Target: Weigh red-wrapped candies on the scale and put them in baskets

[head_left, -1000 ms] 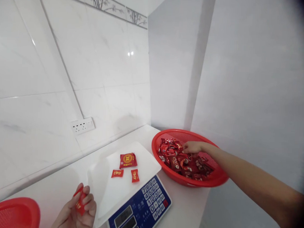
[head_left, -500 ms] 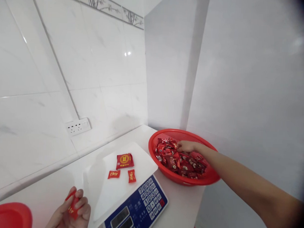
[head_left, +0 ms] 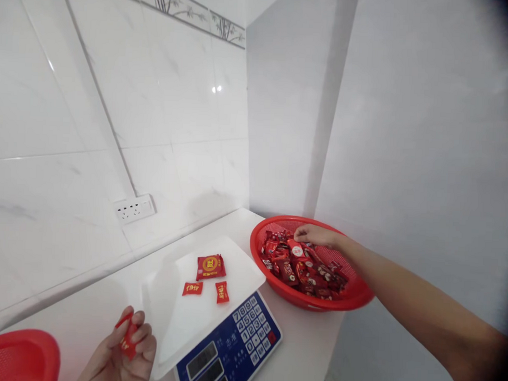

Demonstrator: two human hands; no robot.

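My right hand (head_left: 314,235) reaches into a round red basket (head_left: 358,297) filled with several red-wrapped sweets (head_left: 305,267); its fingers pinch a red sweet with a white spot (head_left: 297,248) just above the pile. Near the bottom edge, my left hand (head_left: 121,355) curls shut around a small red sweet (head_left: 128,337) beside the scale. Between the hands stands a blue electronic scale (head_left: 232,345) with a white weighing tray (head_left: 178,315). On that tray lie a larger red packet (head_left: 210,266) and two small red sweets (head_left: 206,290).
A second red basket (head_left: 17,354) shows at the bottom left corner. A white wall socket (head_left: 134,208) sits on the tiled wall behind the white counter (head_left: 311,342). The counter ends just right of the scale and the first basket.
My right hand has lifted slightly from the pile, now pinching a sweet. The left hand stays closed on its sweet. The view shifted a little.
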